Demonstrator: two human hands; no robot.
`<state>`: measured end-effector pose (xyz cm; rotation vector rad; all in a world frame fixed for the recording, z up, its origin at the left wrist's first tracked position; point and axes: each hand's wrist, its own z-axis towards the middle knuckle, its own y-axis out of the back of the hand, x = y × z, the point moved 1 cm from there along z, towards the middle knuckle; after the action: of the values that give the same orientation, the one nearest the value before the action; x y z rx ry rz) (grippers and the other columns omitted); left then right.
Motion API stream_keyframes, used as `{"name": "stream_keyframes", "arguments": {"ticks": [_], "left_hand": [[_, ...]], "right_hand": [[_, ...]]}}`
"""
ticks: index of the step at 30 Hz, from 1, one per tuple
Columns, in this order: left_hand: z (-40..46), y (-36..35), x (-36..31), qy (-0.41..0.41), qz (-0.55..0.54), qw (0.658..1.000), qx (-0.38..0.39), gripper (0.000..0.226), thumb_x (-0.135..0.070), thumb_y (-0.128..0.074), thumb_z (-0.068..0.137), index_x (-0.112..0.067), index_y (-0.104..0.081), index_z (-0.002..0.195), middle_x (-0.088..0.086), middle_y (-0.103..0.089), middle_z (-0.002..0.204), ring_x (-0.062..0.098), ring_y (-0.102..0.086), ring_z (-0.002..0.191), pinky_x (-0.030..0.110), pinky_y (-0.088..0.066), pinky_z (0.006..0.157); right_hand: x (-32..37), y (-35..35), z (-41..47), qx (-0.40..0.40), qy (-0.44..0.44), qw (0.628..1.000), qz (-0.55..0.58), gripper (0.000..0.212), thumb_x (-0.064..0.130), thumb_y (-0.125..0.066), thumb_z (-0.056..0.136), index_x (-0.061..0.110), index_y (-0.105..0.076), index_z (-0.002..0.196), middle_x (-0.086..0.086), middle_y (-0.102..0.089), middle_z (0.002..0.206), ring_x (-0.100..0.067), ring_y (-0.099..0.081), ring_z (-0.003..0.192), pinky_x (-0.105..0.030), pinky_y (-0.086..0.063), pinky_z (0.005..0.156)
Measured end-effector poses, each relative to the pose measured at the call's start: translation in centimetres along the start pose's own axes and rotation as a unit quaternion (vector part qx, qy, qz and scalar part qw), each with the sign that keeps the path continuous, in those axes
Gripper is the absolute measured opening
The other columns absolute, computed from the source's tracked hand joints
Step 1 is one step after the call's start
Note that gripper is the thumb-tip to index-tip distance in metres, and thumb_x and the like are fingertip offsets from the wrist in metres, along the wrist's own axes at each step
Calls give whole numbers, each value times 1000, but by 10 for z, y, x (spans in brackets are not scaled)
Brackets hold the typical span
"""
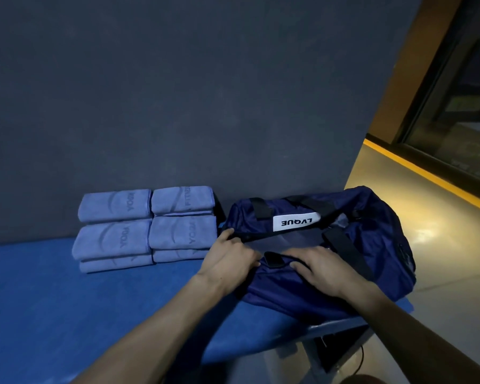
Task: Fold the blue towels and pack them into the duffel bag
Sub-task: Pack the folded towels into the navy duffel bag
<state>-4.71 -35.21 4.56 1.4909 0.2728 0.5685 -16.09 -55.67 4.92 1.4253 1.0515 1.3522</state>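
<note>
Right hand (320,270) presses flat on the duffel bag (344,245) at four o'clock; left hand (227,256) pinches its opening edge. Folded blue towels (147,228) sit stacked at nine o'clock. Limp fabric may collapse shut.

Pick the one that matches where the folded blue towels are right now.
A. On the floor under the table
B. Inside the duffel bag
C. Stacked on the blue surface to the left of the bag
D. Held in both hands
C: the folded blue towels sit in stacks on the blue surface, left of the duffel bag, while both hands are on the bag.
</note>
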Motion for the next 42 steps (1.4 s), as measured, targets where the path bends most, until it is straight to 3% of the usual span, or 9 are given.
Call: {"name": "stream_keyframes", "arguments": {"ticks": [3,7,11,15,21,30,35,39,42], "left_hand": [[1,-5,4,-10,-23,1000,-4,30,-41,-40,108,-31,-68,112,1,-73,113,24,-58,117,39,-17,121],[-8,-31,12,-70,-124,986,-86,40,-46,-35,106,-27,-66,123,-4,-70,123,22,-53,129,40,-19,123],[-9,-38,27,-93,-199,959,-181,40,-45,-38,107,-26,-63,132,-6,-61,141,18,-46,139,38,-23,124],[-4,-24,61,-59,-206,944,-252,31,-27,-45,104,-22,-69,124,-4,-66,131,19,-53,129,37,-36,115],[-22,-18,134,124,-167,946,-248,29,-32,-49,96,-27,-75,107,-8,-71,104,25,-58,94,40,-46,76],[-21,-28,140,160,-219,947,-173,25,-31,-54,100,-30,-70,119,-12,-67,122,20,-53,105,35,-43,89],[-23,-28,141,173,-237,943,-157,25,-34,-54,100,-28,-68,120,-10,-65,122,20,-51,106,41,-47,91],[-25,-28,141,178,-241,941,-157,25,-34,-55,101,-29,-69,120,-11,-65,122,19,-52,107,39,-48,90],[-27,-27,139,182,-242,939,-161,25,-35,-55,101,-30,-69,120,-12,-66,122,19,-53,108,37,-47,89]], "right_hand": [[4,6,7,36,0,999,10,38,50,-50,100,45,-53,138,16,-68,124,-12,-63,112,-37,-53,90],[18,31,27,37,-14,998,39,70,91,-40,78,40,-67,117,18,-71,105,-1,-64,97,-31,-54,86],[52,52,78,-46,29,996,77,33,59,-58,94,32,-74,103,13,-74,96,-2,-67,88,-33,-54,84],[94,56,149,-95,58,989,102,15,25,-63,98,19,-75,106,5,-77,102,-13,-69,94,-28,-49,86],[130,35,234,-80,-52,987,130,25,33,-65,94,13,-66,109,-5,-71,108,-26,-64,104,-33,-49,89],[137,25,245,1,-119,975,186,33,48,-76,85,18,-61,87,0,-66,87,-18,-61,75,-30,-48,68],[140,19,242,46,-156,957,240,43,57,-76,82,17,-60,88,1,-65,97,-17,-63,86,-26,-45,65],[142,14,242,-17,-140,927,347,33,39,-87,78,19,-61,69,7,-66,74,-8,-62,66,-22,-48,61],[145,6,239,-19,-103,900,422,21,26,-89,77,14,-71,79,5,-74,77,-11,-70,75,-21,-53,64]]}}
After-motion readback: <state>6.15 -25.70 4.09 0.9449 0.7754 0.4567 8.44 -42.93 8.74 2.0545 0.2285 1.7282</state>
